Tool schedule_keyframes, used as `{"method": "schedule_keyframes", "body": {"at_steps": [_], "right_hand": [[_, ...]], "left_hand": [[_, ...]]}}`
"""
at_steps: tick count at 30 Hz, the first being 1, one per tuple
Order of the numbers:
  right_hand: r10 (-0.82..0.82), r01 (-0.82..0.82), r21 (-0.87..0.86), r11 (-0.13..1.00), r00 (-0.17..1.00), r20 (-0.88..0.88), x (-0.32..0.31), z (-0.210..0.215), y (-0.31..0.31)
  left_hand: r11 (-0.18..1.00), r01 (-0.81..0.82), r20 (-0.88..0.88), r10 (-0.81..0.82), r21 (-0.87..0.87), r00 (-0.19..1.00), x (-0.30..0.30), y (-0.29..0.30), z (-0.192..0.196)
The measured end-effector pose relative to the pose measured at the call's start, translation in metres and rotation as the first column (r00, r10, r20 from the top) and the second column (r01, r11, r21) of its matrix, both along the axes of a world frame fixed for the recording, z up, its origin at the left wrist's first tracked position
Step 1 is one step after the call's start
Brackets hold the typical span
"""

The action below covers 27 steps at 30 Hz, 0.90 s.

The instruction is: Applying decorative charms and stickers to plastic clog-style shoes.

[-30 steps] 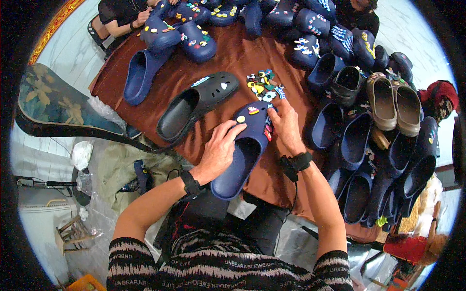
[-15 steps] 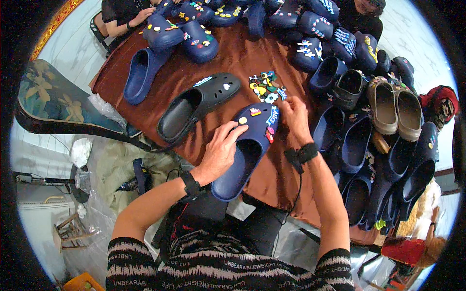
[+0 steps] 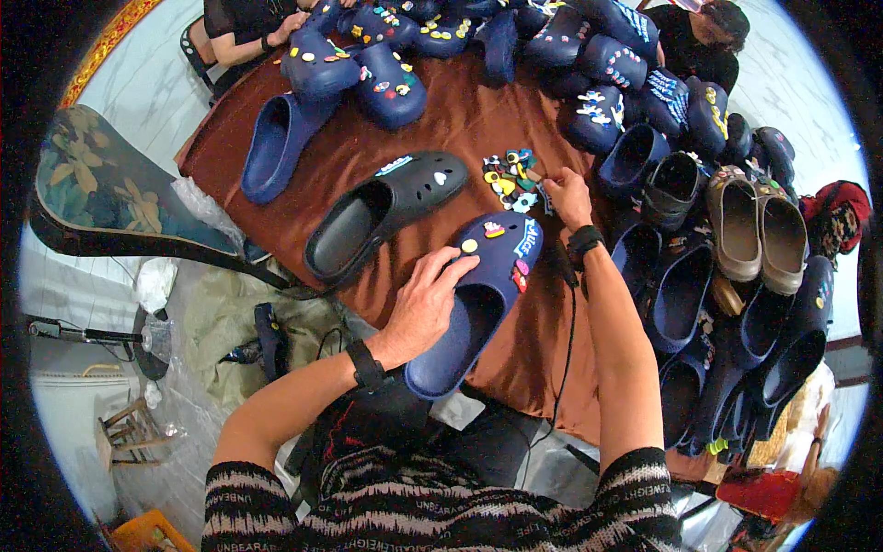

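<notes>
A navy clog [image 3: 492,267] points away from me at the near edge of the table, with several colourful charms on its upper, among them a lettered strip and a round yellow one. My left hand [image 3: 418,313] grips its left side, fingertips on the upper beside the yellow charm; the thumb is hidden. Beyond the toe lies a small heap of mixed shoe charms [image 3: 509,184]. At the heap's right edge is my right hand [image 3: 570,199], fingertips pinched together; what they hold, if anything, is too small to make out. A black clog [image 3: 382,207] lies to the left with a few charms.
Brown cloth [image 3: 478,110] covers the table. Many navy clogs [image 3: 676,285] crowd its right side and far edge, with a taupe pair [image 3: 740,230] among them. Two people sit across the table. A padded chair back [image 3: 120,193] stands at left; a cable hangs from my right wrist.
My right hand has moved away from the clog's toe to the right edge of the charm heap. My left hand keeps its grip on the clog. The whole view has shifted slightly.
</notes>
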State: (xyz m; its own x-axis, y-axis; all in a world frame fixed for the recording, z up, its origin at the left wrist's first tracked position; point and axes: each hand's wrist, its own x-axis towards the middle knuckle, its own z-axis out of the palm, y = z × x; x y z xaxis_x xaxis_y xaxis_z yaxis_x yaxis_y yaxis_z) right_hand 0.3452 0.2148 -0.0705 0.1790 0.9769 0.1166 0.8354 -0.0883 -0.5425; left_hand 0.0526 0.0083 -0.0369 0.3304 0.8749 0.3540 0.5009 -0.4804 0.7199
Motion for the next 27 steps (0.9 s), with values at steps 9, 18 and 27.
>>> {"method": "schedule_keyframes", "body": {"at_steps": [9,18,27], "right_hand": [[0.002,-0.218,-0.119,0.969,0.485,-0.875,-0.002,0.024,-0.036],[0.146,-0.387,-0.088,0.918,0.535,-0.832,-0.016,0.058,-0.061],[0.586,-0.622,-0.099,0.777,0.772,-0.247,-0.042,0.082,-0.068]], "left_hand": [[0.999,-0.034,-0.012,0.034,0.007,0.999,-0.005,0.0,-0.003],[0.999,-0.024,-0.014,0.025,0.042,1.0,-0.005,0.0,-0.003],[1.0,-0.004,-0.009,0.004,0.027,1.0,-0.004,0.0,-0.002]]}}
